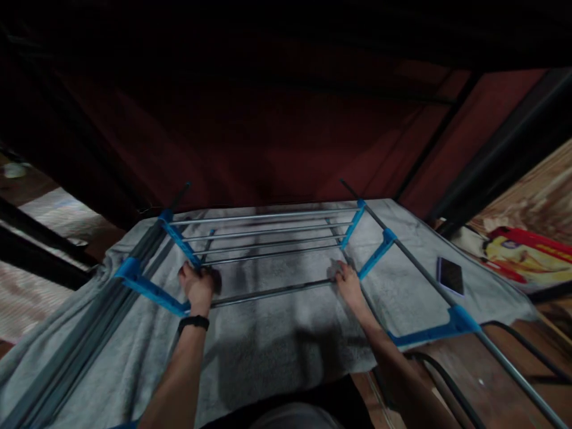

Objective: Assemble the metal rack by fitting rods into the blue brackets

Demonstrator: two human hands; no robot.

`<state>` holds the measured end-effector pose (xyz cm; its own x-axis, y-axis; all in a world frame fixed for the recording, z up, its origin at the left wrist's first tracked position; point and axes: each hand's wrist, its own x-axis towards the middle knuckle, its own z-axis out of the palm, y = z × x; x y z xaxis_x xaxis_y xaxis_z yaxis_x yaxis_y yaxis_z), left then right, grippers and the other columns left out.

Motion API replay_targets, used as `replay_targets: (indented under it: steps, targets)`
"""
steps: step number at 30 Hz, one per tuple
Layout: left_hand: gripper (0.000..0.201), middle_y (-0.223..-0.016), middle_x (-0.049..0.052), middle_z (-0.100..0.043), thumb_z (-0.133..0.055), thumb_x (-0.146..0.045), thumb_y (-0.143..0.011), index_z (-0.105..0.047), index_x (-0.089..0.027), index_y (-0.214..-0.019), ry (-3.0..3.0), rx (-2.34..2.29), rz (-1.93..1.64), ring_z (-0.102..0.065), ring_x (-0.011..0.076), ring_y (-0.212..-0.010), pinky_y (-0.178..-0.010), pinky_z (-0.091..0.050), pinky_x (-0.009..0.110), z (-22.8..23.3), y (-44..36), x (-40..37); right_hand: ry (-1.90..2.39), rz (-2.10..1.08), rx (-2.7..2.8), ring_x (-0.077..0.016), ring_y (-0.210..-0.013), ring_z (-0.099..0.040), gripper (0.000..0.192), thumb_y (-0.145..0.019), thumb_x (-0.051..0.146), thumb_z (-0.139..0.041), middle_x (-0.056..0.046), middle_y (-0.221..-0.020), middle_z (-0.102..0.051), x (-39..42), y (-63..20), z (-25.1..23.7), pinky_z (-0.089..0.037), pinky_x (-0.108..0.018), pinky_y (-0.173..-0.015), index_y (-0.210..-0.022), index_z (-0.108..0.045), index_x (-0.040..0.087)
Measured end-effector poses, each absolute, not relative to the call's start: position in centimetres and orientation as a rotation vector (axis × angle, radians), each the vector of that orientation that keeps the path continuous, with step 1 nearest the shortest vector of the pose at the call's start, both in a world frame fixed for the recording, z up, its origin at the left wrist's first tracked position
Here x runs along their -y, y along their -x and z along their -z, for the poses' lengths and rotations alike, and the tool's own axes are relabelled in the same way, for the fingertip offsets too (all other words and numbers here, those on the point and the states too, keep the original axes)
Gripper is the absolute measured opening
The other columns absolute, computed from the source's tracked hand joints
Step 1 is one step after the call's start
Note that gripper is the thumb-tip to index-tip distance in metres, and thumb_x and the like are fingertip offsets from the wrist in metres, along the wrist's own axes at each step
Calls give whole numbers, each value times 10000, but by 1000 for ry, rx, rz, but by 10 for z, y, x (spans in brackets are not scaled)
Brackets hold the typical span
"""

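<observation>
Writing: none legible on the rack (268, 238), which lies on a grey towel (277, 333); left hand (196, 286) clenched around the nearest rod (272, 292); right hand (348, 283) grips its other end; phone (450, 276) lies right.

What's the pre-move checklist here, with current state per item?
1. Left hand on the drying rack at the near bar's left end: ok.
2. Right hand on the bar's right end: ok.
3. Grip fully closed, both hands: cannot tell, too dark.
4. Grey towel lies flat under the rack: ok.
5. Phone clear of the rack's side rail: not ok, it lies right beside it.
6. Blue joints seated: cannot tell.
</observation>
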<state>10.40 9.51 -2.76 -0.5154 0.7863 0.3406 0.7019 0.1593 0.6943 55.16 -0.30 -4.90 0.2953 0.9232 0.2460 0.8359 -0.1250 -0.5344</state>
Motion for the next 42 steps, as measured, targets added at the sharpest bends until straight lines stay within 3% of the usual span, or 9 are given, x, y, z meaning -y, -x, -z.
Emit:
replay_targets:
  steps: [2,4,7,13,19,29,33,37,42]
  targets:
    - [347,-1236,156,-640,-500,-259,-924,-585,-161,-1246,-1683,-2188,-1338,-585,306,-1227,-1060,-470,478,31,-120,-68,1860,-144,1786,-257,-1236,-568,394,-985,258,-377,-126,-1269,-656,29,-538,59,-385,-457,-1135,-1291,-615,184]
    - [301,-1175,106,-700,-451,-306,-958,-653,-246,-1174,-1875,-1937,-1202,-649,266,-1133,-1034,-504,431,39,-136,-41,1777,-59,1973,-274,-1275,-535,385,-995,324,-439,-127,-1284,-639,45,-531,62,-352,-487,-1164,-1315,-606,189]
    - [214,-1096,76,-746,-547,-314,-914,-716,-297,-1043,-2064,-1763,-887,-691,263,-1046,-985,-521,397,52,-156,-16,1774,7,2139,-296,-1280,-511,427,-980,356,-503,-141,-1282,-620,46,-532,56,-362,-497,-1151,-1355,-573,167]
    - [178,-1009,143,-744,-584,-317,-927,-741,-233,-924,-2303,-1857,-549,-678,327,-1024,-943,-490,461,58,-172,-11,1915,-30,2261,-312,-1168,-564,382,-1017,416,-443,-137,-1212,-673,24,-527,44,-410,-465,-1056,-1215,-645,159]
    - [368,-1059,97,-758,-413,-382,-1040,-736,-205,-1047,-2470,-1821,-466,-683,246,-987,-921,-475,418,48,-176,-4,1992,79,2291,-291,-1077,-655,325,-982,344,-506,-144,-1147,-737,11,-523,59,-408,-418,-1004,-1164,-699,157]
    - [485,-842,137,-745,-395,-403,-1043,-783,-156,-889,-2377,-1872,-388,-689,239,-831,-862,-469,411,43,-181,-7,2053,67,2360,-238,-825,-721,272,-954,403,-543,-105,-881,-771,3,-529,60,-439,-311,-719,-907,-731,212]
    - [480,-864,142,-744,-406,-413,-1037,-787,-155,-904,-2347,-1885,-394,-690,239,-837,-866,-471,410,42,-182,-7,1984,104,2364,-249,-827,-714,286,-963,398,-523,-115,-889,-765,4,-531,65,-441,-329,-740,-956,-727,197]
    - [430,-875,120,-746,-434,-412,-1030,-773,-174,-915,-2292,-1866,-490,-693,240,-886,-911,-471,420,37,-181,-2,1754,200,2338,-269,-977,-672,294,-965,324,-472,-127,-1030,-741,9,-535,73,-430,-386,-896,-1085,-684,161]
    - [289,-943,83,-743,-473,-302,-1017,-733,-202,-940,-2256,-1807,-688,-691,234,-912,-919,-495,424,18,-185,1,1651,285,2098,-320,-1140,-582,429,-958,345,-419,-166,-1266,-636,40,-525,91,-416,-469,-971,-1310,-567,149]
